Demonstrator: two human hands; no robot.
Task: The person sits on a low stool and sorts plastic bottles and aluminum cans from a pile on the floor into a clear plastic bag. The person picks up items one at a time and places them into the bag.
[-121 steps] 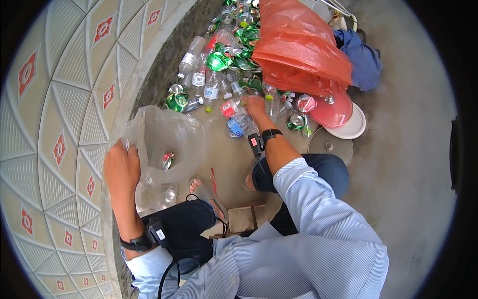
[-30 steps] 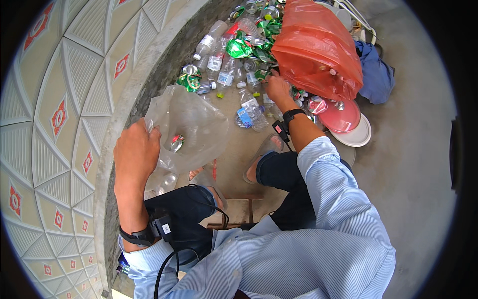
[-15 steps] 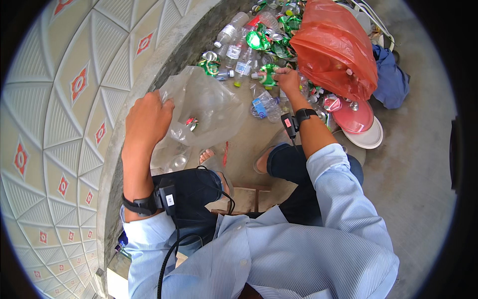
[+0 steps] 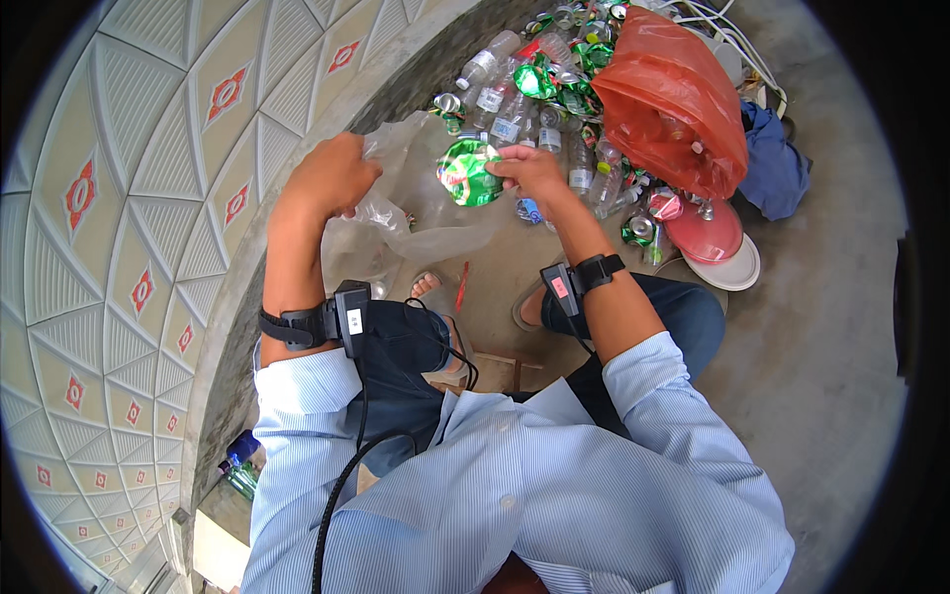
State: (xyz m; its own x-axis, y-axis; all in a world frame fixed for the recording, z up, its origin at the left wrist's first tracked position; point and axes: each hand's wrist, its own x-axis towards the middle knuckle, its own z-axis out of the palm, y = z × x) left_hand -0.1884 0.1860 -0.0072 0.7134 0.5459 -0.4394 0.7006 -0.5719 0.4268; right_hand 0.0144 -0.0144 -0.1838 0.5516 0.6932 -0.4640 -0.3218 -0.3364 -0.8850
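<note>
My left hand (image 4: pixel 332 176) grips the rim of a clear plastic bag (image 4: pixel 416 223) and holds it up. My right hand (image 4: pixel 529 170) holds a crushed green can (image 4: pixel 468 171) right at the bag's mouth. Inside the bag a few small items show through the plastic. Just beyond my hands lies a heap of green cans and clear plastic bottles (image 4: pixel 534 74) on the ground against the wall's base.
A stuffed red plastic bag (image 4: pixel 673 99) sits at the upper right beside a blue cloth (image 4: pixel 777 163) and stacked red and white plates (image 4: pixel 717 247). A tiled wall (image 4: pixel 148 198) curves along my left. My sandalled feet rest on bare concrete (image 4: pixel 821 396).
My right hand left the pile with a crushed green can and brought it to the bag's mouth. My left hand lifted the bag's rim higher.
</note>
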